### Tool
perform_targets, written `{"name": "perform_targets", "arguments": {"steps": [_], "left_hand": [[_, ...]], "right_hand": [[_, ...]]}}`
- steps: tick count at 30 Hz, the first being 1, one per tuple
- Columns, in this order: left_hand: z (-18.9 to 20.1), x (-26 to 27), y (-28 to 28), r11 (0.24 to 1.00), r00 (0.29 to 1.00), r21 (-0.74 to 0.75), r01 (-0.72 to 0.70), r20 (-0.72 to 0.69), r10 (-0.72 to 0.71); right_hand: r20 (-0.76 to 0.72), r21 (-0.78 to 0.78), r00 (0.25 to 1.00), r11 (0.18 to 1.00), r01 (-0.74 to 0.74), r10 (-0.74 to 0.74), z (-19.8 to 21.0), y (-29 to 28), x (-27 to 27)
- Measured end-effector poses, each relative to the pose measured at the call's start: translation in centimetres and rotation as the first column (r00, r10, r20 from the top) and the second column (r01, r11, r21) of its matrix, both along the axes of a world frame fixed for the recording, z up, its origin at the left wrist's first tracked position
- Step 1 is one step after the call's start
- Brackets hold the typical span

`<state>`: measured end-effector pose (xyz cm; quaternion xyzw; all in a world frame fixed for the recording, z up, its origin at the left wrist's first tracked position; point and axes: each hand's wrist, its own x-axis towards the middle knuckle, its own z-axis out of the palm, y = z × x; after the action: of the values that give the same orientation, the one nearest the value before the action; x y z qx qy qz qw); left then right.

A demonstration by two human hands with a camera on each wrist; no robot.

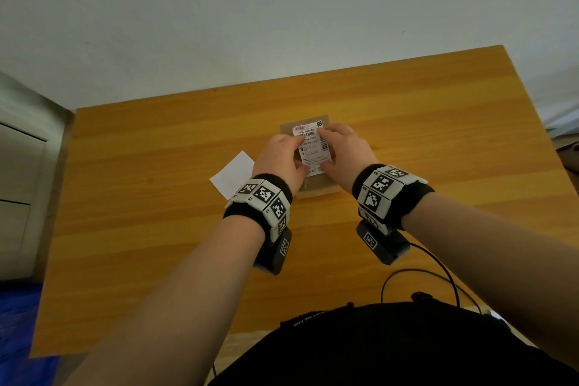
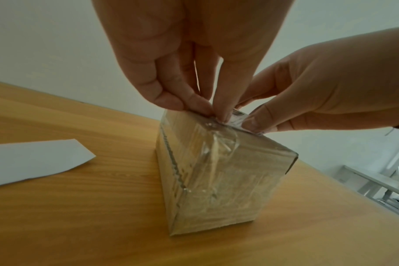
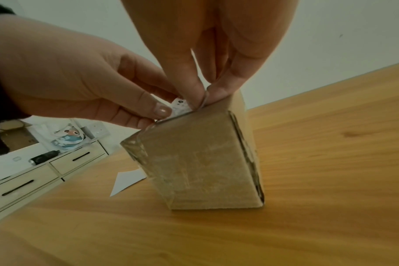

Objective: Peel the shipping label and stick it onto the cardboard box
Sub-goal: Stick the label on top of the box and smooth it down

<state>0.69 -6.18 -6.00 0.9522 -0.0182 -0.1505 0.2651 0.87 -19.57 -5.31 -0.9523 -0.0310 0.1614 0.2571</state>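
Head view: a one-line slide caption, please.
Left hand and right hand hold a white printed shipping label against a brown cardboard box; a white paper sheet lies beside it.

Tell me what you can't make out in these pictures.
Small print on the shipping label: head view, too small, partly covered by the left hand and right hand.
Whether the label is stuck to the cardboard box top: wrist views see it edge-on, behind fingers.
White backing sheet: left wrist view, cut off by the frame edge.
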Motion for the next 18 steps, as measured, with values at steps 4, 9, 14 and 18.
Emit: {"name": "perform_targets", "arguments": {"steps": [4,9,14,18], "left_hand": [[-0.1,-0.1,0.2,0.999,0.998,0.007,-0.053,-0.038,0.053],[-0.4,-0.4,0.8,0.996,0.996,0.041,-0.079,-0.035,0.080],[-0.4,-0.9,0.4,0.992,0.997,0.111,-0.065,0.041,0.061],[-0.5,-1.6,0.1,0.974,0.975,0.228,0.011,0.214,-0.061]], "right_hand": [[-0.008,-0.022,1.000,1.000,-0.012,0.012,0.3,0.2,-0.1],[0.011,-0.062,1.000,0.998,-0.016,0.017,0.2,0.7,-0.3],[0.026,-0.100,0.999,0.995,0.022,-0.019,-0.1,1.0,-0.6],[0.030,-0.093,0.997,0.993,0.077,-0.074,-0.1,0.5,-0.7]]}}
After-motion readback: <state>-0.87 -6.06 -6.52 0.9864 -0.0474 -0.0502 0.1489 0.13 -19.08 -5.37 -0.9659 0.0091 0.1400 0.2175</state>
